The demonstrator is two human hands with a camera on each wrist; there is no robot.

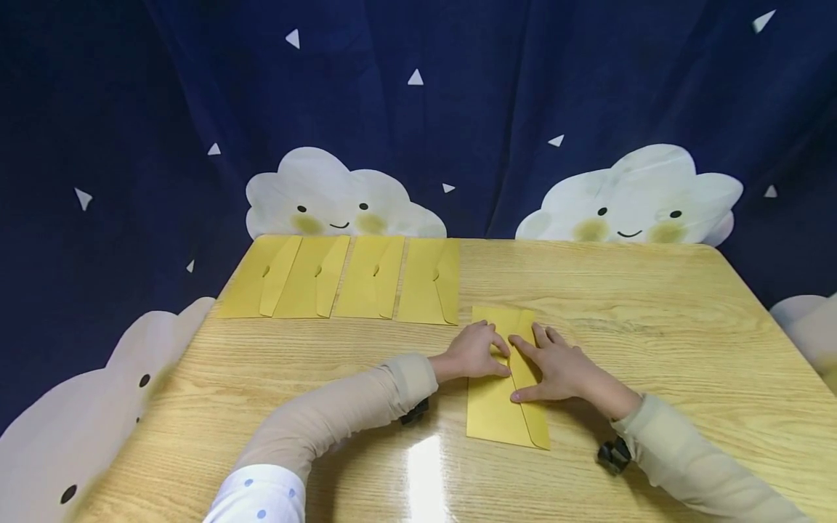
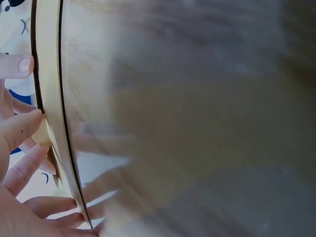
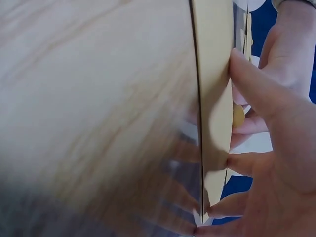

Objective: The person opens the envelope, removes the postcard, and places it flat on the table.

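A yellow paper envelope lies lengthwise on the table, its long flap folded over along the right side. My left hand reaches across it from the left. Thumb and forefinger pinch the small rounded tab at the flap's edge, seen close up in the left wrist view. From the right, my right hand rests on the flap with its fingers spread and nearly straight. The right wrist view shows those fingers along the envelope's surface, with the tab just beyond them.
Several similar yellow envelopes lie in a row at the back left of the wooden table, flaps folded over. Behind the table hangs a dark blue curtain with clouds and white triangles. Black wrist cameras sit under the sleeves.
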